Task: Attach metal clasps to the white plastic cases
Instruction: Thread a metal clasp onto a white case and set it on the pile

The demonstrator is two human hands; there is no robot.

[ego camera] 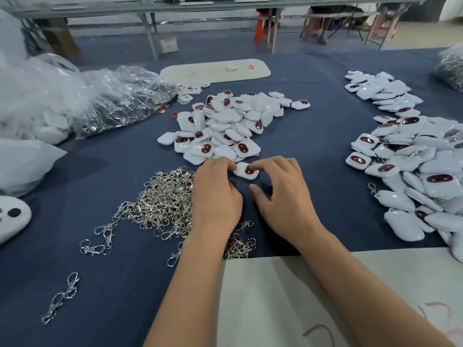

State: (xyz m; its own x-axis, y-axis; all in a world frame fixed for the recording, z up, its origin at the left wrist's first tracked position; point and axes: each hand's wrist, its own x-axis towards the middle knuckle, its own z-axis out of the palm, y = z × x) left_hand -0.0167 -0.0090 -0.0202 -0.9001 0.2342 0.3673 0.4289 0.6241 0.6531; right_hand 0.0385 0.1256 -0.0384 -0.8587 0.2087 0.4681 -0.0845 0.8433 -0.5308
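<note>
White plastic case [246, 170] is pinched by both hands, left hand [215, 194] and right hand [283, 196]; its loop should be turned toward the metal clasps [162, 199].

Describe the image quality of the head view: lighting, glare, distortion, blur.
Head view: soft, even light, with faint shadows under the left hand and right hand; glare on the clear plastic bag; wide-angle bending of the far benches; the edges look softer than the centre pile of white cases.
</note>
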